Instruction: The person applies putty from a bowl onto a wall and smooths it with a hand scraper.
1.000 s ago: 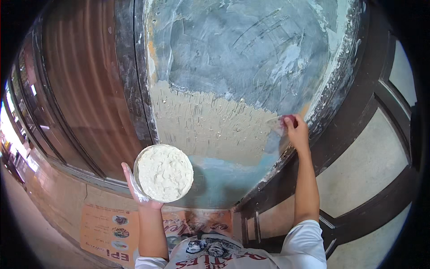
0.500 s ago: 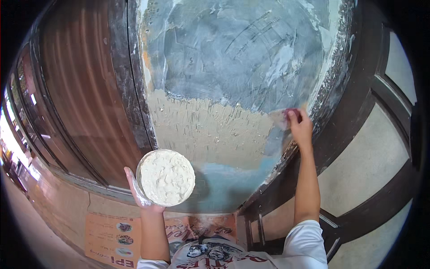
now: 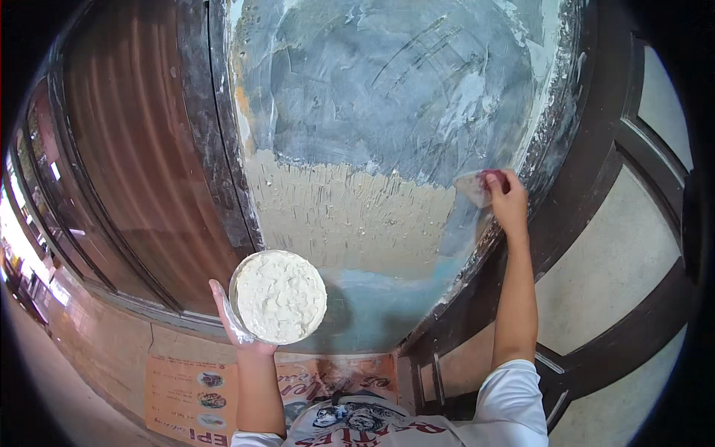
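Note:
My left hand holds a round tub of off-white putty from below and the left side, its open top facing me. Some white smears show on that hand. In my right hand is a putty knife with a reddish grip, its pale blade pointing left at the wall. Whether the blade touches the surface I cannot tell. Before me, the wall panel has grey-blue skim with streaks on its upper part, a rough beige putty band across the middle, and light blue paint lower down.
A brown wooden frame with a glossy panel stands left of the wall. To the right, a dark-framed door with pale panels runs along the edge. An orange printed banner lies on the floor below, by the tiles.
My right hand and the putty knife have shifted slightly right, and more of the blade shows. The tub in my left hand has hardly moved.

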`<state>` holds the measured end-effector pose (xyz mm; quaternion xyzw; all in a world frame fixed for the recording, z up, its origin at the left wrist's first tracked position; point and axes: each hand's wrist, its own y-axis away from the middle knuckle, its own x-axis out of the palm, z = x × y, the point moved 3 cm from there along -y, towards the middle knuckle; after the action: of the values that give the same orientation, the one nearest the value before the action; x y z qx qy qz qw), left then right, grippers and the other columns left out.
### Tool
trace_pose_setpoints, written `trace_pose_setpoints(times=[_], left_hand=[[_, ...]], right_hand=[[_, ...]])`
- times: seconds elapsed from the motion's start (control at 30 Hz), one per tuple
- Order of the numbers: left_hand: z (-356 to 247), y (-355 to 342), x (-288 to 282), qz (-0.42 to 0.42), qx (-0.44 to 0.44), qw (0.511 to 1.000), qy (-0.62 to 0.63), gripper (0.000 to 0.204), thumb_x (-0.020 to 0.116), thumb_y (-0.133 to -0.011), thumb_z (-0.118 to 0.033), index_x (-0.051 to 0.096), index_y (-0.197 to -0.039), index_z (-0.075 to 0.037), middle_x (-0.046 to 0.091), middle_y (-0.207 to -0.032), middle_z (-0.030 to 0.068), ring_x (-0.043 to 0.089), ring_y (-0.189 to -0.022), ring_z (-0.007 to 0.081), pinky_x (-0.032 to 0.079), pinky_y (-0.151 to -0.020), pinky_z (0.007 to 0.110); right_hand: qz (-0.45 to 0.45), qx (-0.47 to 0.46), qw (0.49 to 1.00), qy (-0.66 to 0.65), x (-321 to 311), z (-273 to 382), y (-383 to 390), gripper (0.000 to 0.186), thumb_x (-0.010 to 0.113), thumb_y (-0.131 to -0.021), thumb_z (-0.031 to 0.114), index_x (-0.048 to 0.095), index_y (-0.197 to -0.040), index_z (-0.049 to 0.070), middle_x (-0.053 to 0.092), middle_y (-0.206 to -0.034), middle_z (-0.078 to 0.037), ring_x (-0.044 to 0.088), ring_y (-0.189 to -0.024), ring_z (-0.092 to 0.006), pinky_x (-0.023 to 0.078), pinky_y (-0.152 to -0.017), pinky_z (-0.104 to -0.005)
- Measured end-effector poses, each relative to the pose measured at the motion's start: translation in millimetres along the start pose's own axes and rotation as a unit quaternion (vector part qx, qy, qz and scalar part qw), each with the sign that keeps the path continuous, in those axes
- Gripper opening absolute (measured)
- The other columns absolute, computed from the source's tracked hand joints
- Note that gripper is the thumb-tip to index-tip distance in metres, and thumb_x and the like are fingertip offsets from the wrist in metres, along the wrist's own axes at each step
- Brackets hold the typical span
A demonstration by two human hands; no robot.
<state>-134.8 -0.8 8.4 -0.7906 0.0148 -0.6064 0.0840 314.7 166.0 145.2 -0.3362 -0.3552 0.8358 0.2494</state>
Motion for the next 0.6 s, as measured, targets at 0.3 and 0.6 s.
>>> trace_pose_setpoints(times=[0.3,0.6], left_hand=[[11.2,-3.6,3.2,-0.003,-0.019,1.000,0.016,0.090,0.039,-0.091,-0.077,0.049,-0.143,-0.004,0.049,-0.146,0.0207,0.053,-0.128,0.0408,0.046,-0.103,0.059],[28.1,-1.9,16.9,0.046,-0.072,0.995,0.052,0.096,0.037,-0.090,-0.080,0.046,-0.146,-0.002,0.048,-0.147,0.0228,0.052,-0.129,0.0428,0.045,-0.105,0.059]], right_hand=[[0.119,0.015,0.970,-0.213,23.2,52.8,49.8,0.022,0.070,-0.093,0.018,0.065,-0.104,0.000,0.065,-0.085,-0.002,0.056,-0.078,-0.0096,0.047,-0.071,-0.0270],[0.493,0.100,0.830,-0.241,86.6,134.4,105.9,0.025,0.067,-0.096,0.023,0.068,-0.102,-0.001,0.069,-0.085,-0.007,0.061,-0.075,-0.0129,0.050,-0.069,-0.0314]])
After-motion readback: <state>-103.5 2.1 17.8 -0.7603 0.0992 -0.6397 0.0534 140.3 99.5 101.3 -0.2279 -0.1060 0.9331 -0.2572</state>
